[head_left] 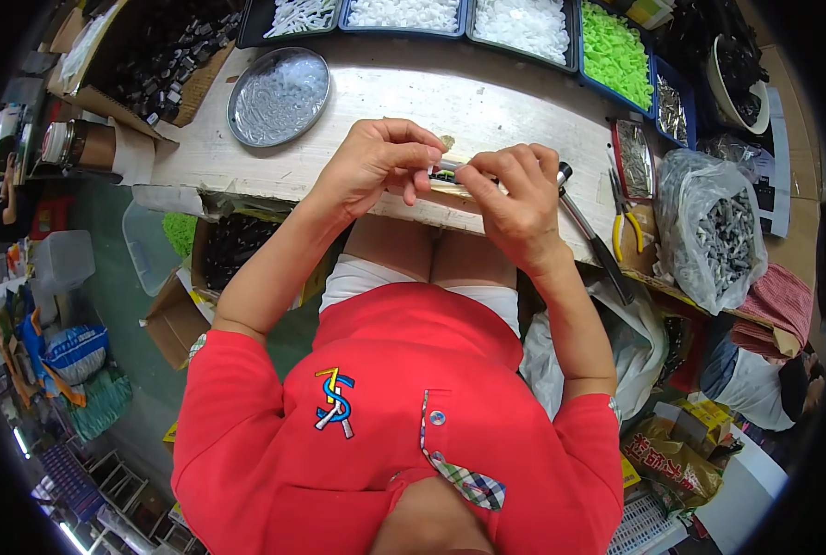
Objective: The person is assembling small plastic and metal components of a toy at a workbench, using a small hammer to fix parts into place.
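Right of the dish (270,142), the left hand (382,165) and the right hand (516,196) both pinch the part (446,168), seemingly in a fitting step, so the next move calls for steady alignment.

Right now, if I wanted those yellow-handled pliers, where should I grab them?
Probably by the yellow grips of the pliers, coming from above and the near side. The grips spread apart toward the near edge of the bench, while the slim jaws point away. A black-handled tool lies close on the left, so keep clear of it.
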`<state>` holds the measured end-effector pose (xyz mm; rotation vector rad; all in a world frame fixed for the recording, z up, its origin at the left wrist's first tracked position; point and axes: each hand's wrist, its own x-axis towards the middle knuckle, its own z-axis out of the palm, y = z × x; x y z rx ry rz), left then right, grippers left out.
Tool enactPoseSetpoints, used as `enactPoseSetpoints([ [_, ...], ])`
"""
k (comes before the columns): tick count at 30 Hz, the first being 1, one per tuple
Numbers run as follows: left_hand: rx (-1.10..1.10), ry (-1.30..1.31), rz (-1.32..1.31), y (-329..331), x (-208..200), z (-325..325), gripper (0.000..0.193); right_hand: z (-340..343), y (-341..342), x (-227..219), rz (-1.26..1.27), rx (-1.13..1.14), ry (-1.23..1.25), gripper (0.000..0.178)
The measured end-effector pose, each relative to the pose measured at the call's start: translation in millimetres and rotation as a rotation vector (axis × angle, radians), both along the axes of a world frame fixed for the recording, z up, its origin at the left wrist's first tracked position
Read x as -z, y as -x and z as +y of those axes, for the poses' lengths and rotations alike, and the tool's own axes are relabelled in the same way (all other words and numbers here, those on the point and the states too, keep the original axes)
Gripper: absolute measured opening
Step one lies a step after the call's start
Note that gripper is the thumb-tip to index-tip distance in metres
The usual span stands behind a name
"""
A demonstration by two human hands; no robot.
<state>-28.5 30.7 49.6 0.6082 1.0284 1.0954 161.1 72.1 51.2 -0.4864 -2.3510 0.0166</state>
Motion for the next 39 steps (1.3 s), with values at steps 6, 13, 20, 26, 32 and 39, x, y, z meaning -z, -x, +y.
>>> enactPoseSetpoints([
  [6,-0.17,-0.344,0.51,-4.3,8.9,-8.1,0.018,5.4,-28.0,3.8,0.1,0.101,0.698,0.015],
  [13,-0.141,-0.687,1.266,-21.0,40.0,-11.1,0.026,12.9,-38.7,9.9,-0.057,0.15,0.785,0.018],
  [20,-0.163,-0.653,1.283,-26.1,49.6,-8.4,0.027,12.9,-31.2,13.7,-0.119,0.133,0.648,0.016],
  [26,-0.152,-0.598,1.237,-27.0,49.0,-6.3,0.026,11.9,-24.7,14.1,-0.154,0.134,0.574,0.015],
  [32,-0.166,-0.607,1.23,-27.0,49.8,-8.0,0.024,12.0,-24.0,18.6,-0.16,0.131,0.548,0.015],
  [39,-0.169,-0.715,1.277,-27.1,55.4,-10.7,0.011,10.3,-27.3,25.0,-0.16,0.107,0.521,0.017],
])
